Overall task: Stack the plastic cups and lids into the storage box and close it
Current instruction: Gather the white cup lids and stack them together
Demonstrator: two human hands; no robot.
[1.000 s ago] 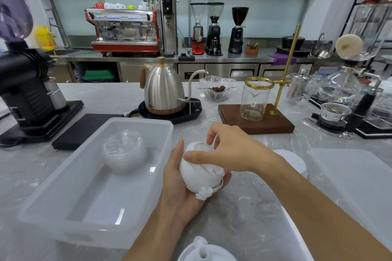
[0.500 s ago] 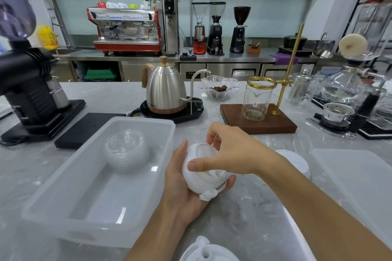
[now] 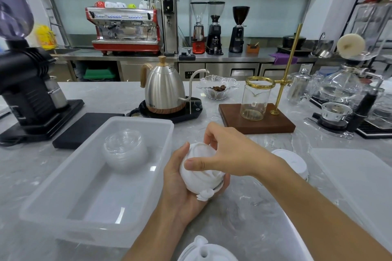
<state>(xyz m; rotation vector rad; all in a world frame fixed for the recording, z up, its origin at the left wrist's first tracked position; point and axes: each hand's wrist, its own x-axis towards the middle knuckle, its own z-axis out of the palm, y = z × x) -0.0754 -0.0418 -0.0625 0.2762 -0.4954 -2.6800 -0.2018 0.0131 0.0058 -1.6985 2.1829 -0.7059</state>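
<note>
Counter [image 3: 244, 214], grey marbled stone, running the full width of the head view.

Storage box [image 3: 63, 193]: translucent plastic, open-topped, on the counter at left, its right wall just beside the left hand. Inside, at the far end: a stack of clear lids [image 3: 125, 148], domed. The rest of the box floor is bare.

Left hand [image 3: 180, 188]: palm up, between box and counter centre, fingers curled round a stack of white lids [image 3: 195, 180], cradling it from below.

Right hand [image 3: 224, 154]: reaching in from the right, thumb and fingertips pinching the top of the same stack.

Box lid [image 3: 356, 184]: flat, translucent, lying at the right edge of the counter, well apart from the box.

White lids, second stack [image 3: 294, 161]: on the counter between the right forearm and the box lid, partly hidden by the arm.

White lid [image 3: 203, 252]: at the bottom edge of the frame, cut off.

Open counter: a bare strip between the box and the forearms, and another in front of the wooden stand [image 3: 254, 121].

Far side of the counter, left to right: black grinder [image 3: 27, 95]; black scale [image 3: 84, 127]; gooseneck kettle [image 3: 165, 89] on its base; glass dish [image 3: 216, 89] of beans; glass server on the wooden stand with a brass pole; siphon glassware [image 3: 339, 89].

Back wall: steel bench with red espresso machine [image 3: 125, 29] and three grinders [image 3: 216, 29]; glasses racked above.
</note>
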